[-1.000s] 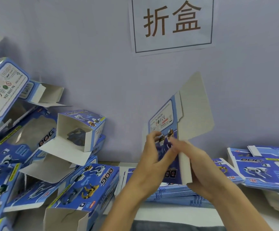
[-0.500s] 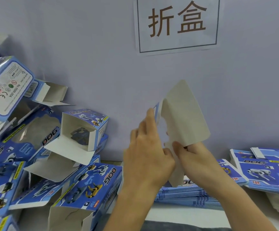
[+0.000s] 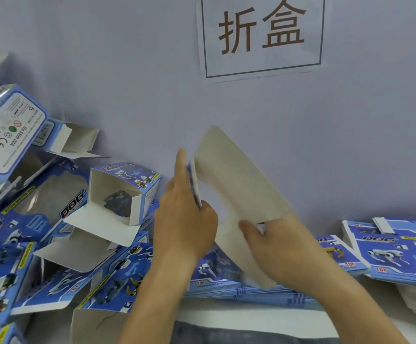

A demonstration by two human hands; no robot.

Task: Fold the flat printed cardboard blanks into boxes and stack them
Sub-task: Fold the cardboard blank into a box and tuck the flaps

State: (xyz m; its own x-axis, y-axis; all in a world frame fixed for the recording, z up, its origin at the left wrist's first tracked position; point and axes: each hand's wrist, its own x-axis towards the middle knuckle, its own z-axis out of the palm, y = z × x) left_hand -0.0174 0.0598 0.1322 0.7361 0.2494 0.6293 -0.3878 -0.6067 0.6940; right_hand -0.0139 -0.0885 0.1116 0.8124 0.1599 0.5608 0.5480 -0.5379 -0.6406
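Observation:
A cardboard blank (image 3: 236,184) is held upright at the centre, its plain grey inner side facing me and a blue printed edge showing at its left. My left hand (image 3: 186,219) grips that left edge, index finger straight up along it. My right hand (image 3: 279,247) pinches the blank's lower right part, thumb on the grey face. Under both hands lies a stack of flat blue printed blanks (image 3: 226,281). To the left rises a pile of folded blue boxes (image 3: 60,232) with open flaps.
A second stack of flat blanks (image 3: 395,254) sits at the right, near the table's white front edge (image 3: 251,319). The grey wall (image 3: 127,83) stands close behind, with a paper sign (image 3: 261,33) taped to it. One folded box (image 3: 6,130) tilts at the top left.
The blank has turned from its blue printed side to its grey inner side and tilted leftward. My left hand moved up along its left edge; my right hand shifted lower right.

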